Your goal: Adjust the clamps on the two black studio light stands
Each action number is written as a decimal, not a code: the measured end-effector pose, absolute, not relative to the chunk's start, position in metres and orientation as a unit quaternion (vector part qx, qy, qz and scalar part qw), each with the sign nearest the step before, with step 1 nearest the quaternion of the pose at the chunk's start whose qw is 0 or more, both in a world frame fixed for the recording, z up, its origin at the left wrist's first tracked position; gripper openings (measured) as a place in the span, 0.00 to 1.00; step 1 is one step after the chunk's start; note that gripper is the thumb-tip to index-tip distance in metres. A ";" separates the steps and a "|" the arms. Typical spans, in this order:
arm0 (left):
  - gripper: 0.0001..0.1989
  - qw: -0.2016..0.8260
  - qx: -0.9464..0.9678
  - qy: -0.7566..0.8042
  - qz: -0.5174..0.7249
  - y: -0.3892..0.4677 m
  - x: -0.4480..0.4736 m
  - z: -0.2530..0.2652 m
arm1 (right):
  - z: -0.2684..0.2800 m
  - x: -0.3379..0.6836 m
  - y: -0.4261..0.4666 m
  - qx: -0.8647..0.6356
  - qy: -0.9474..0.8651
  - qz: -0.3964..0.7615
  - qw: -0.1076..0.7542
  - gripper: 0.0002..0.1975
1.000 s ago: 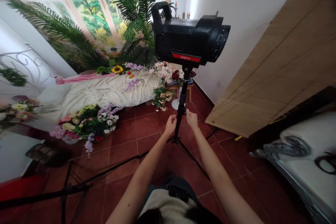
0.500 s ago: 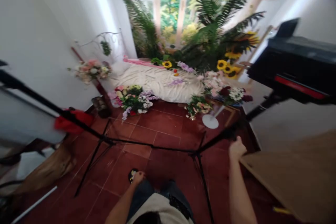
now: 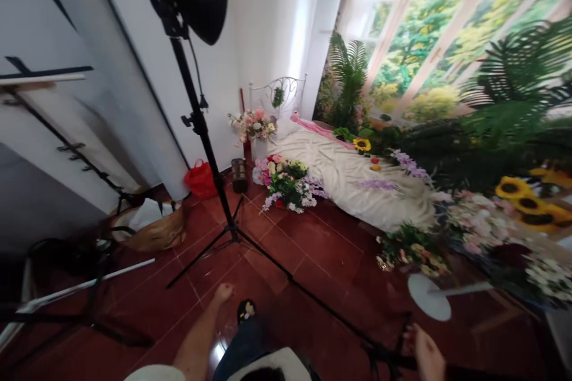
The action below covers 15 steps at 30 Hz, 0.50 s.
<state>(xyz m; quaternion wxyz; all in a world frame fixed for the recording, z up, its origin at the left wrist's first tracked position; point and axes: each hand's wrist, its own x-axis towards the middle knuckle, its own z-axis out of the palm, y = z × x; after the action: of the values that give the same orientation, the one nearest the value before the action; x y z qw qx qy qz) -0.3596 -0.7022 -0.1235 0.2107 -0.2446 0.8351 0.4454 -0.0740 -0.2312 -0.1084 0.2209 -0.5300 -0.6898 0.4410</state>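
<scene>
Low in the view, my right hand (image 3: 428, 350) has its fingers curled around the black pole of a light stand (image 3: 378, 352), whose legs spread low over the floor. My left hand (image 3: 223, 292) hangs above the red tiles, loosely closed, with nothing visible in it. In front of it stands a second black light stand (image 3: 203, 131), upright and topped by a lamp with a dome reflector (image 3: 205, 0). The legs of the two stands appear to overlap in the view. Near my left hand is my foot in a dark slipper (image 3: 245, 311).
A cream cloth (image 3: 330, 166) covers a low bed, with flower bunches (image 3: 290, 181) around it. Palm leaves (image 3: 504, 83) and sunflowers (image 3: 529, 205) stand right. A red bag (image 3: 201, 180), a brown basket (image 3: 154, 232) and a white pole (image 3: 98, 278) lie left. A white round base (image 3: 429, 297) stands near my right hand.
The view has turned left, bringing the dome lamp and the left wall into sight. My right hand and its stand now appear lower; my left hand remains loosely closed.
</scene>
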 end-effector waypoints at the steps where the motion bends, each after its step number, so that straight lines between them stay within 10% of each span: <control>1: 0.13 0.196 -0.239 0.829 0.466 -0.703 -0.385 -0.116 | -0.114 -0.104 -0.254 -0.504 -0.695 0.479 0.185 0.17; 15: 0.19 -0.126 -0.102 0.740 0.652 -0.751 -0.717 0.017 | -0.119 -0.424 -0.514 -0.128 -0.799 0.581 -0.082 0.15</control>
<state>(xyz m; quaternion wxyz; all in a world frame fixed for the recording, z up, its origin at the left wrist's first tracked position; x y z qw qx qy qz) -0.7172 -0.7511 0.0168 -0.1260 -0.1025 0.7403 0.6523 -0.4239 -0.5141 -0.1187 -0.0819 -0.1284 -0.7994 0.5812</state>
